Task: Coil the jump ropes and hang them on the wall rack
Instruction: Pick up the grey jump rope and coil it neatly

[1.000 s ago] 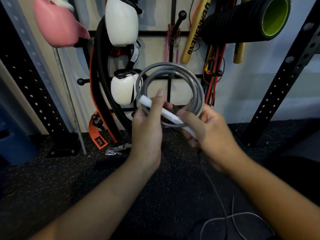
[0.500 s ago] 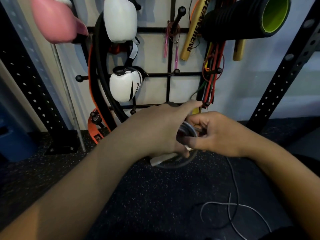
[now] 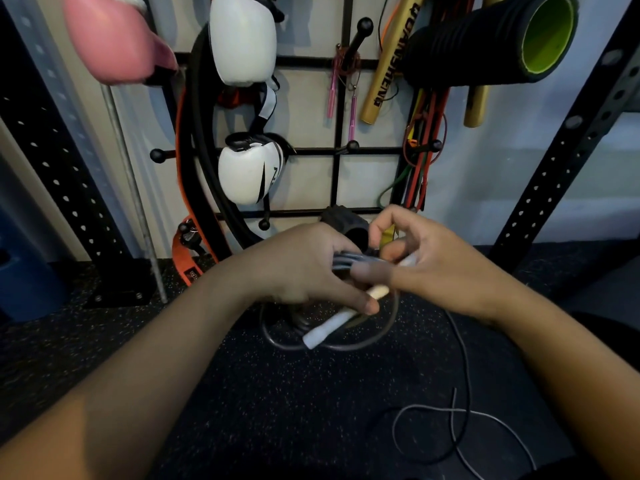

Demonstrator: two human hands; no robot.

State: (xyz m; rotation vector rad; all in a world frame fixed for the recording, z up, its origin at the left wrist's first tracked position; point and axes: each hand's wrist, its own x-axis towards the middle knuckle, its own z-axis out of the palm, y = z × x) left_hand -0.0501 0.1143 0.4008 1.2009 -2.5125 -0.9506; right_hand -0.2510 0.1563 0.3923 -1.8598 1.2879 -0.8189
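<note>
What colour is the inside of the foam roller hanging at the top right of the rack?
Lime green inside the black ribbed foam roller, clearest in the head view.

Grey jump rope [image 3: 346, 344] coiled, white handle [image 3: 325, 329] angled down, loose tail [image 3: 460, 410] on floor.

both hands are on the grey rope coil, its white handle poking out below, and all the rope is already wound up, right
Not quite. Both the left hand and right hand do hold the coil, with the white handle below, but the head view shows a loose tail of rope trailing on the floor, not yet wound.
</note>
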